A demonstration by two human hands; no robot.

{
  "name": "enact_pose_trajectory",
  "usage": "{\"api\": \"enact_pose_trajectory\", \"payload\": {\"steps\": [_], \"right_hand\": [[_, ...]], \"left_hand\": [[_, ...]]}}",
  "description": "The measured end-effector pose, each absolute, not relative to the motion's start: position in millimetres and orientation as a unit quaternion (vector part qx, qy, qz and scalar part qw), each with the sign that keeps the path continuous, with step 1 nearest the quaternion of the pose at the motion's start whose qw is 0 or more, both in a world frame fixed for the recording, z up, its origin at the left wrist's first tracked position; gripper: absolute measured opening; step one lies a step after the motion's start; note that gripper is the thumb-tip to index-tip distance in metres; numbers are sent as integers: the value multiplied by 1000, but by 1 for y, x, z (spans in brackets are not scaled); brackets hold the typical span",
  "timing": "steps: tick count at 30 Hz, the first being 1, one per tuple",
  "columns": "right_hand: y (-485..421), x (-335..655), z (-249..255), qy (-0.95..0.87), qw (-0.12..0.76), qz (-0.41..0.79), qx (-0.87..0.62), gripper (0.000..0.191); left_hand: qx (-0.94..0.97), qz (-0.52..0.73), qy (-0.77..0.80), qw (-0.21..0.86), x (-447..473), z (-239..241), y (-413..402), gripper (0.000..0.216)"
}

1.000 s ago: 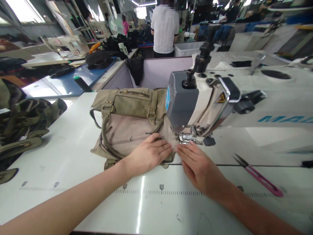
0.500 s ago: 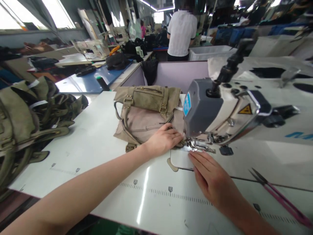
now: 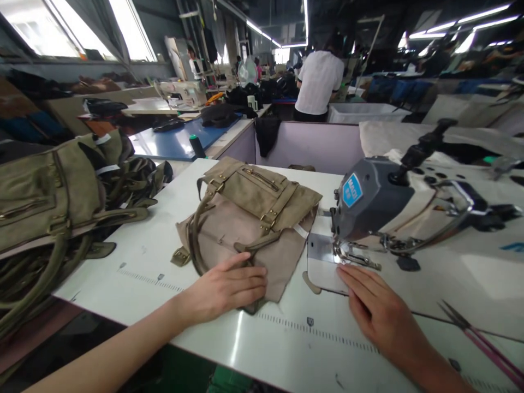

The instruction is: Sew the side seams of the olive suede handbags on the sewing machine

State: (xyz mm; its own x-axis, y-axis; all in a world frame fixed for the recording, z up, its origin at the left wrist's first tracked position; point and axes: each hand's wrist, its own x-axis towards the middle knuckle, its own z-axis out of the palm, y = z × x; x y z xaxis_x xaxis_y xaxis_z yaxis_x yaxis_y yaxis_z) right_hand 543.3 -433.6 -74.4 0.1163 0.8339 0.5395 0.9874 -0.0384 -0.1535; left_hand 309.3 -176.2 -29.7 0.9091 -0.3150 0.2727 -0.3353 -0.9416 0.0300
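The left hand (image 3: 229, 289) is laid flat, fingers spread, on the near edge of the olive canvas bag (image 3: 249, 229), pressing it to the table (image 3: 164, 262) rather than gripping it; the right hand (image 3: 380, 316) is rested open on the table, nothing held, fingertips just short of the presser foot (image 3: 354, 256). The bag is lying left of the sewing machine (image 3: 393, 207), clear of the needle. It is judged soft, floppy, moderately light, with stiff spots at buckles and zipper; best taken by the looped handle (image 3: 196, 240) just beyond the left hand, or by pinching the fabric edge. Right of the right hand, pink thread snips (image 3: 483, 344) are seen. Far left of the left hand, a pile of similar bags (image 3: 53, 196) is crowding the table edge. A person in white (image 3: 319, 82) is working well beyond.
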Motion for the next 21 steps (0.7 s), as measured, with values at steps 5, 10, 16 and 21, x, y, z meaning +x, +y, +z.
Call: {"api": "enact_pose_trajectory", "payload": {"steps": [5,10,16,21], "right_hand": [[-435,543,-74,-640,256,-137,-711,40],[-438,542,-76,-637,251,-123,-718,39],[-439,542,-76,-638,249,-129,-717,39],[-447,551,-93,-650,233,-153,-707,49]], "left_hand": [[983,-52,-139,109,263,14,-192,55],[989,20,-69,127,261,21,-224,41],[991,120,-22,63,255,-8,-225,37],[990,138,31,2,232,-10,-172,77]]}}
